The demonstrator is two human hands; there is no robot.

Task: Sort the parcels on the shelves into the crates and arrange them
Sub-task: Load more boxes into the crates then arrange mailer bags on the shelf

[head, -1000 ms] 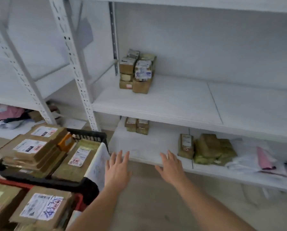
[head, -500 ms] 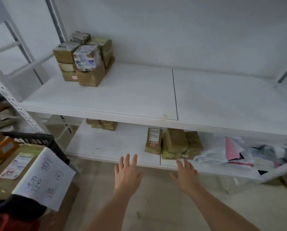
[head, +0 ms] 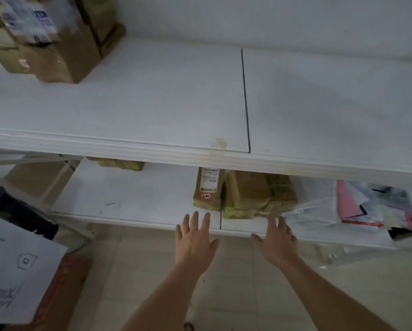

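Observation:
A group of brown parcels sits on the lower shelf [head: 138, 206]: a slim labelled parcel [head: 207, 189] and a bulkier taped bundle [head: 257, 194] to its right. My left hand [head: 195, 237] reaches with straight fingers, its tips just short of the slim parcel. My right hand [head: 277, 240] is spread open at the shelf's front edge, just below the bundle. Neither hand holds anything. More brown parcels [head: 54, 37] are stacked at the upper shelf's far left. Another small parcel [head: 121, 163] shows partly under the upper shelf [head: 152, 99].
White and pink bags and papers [head: 358, 206] are heaped on the lower shelf at right. A black crate [head: 16, 211] with a handwritten white paper sign [head: 16, 275] stands at the left, over a red edge [head: 64, 283]. Tiled floor lies below my arms.
The view has moved closer and lower toward the shelves. Both hands have advanced forward to the lower shelf's front edge, near the brown parcels. The crates have slid mostly out of view at left.

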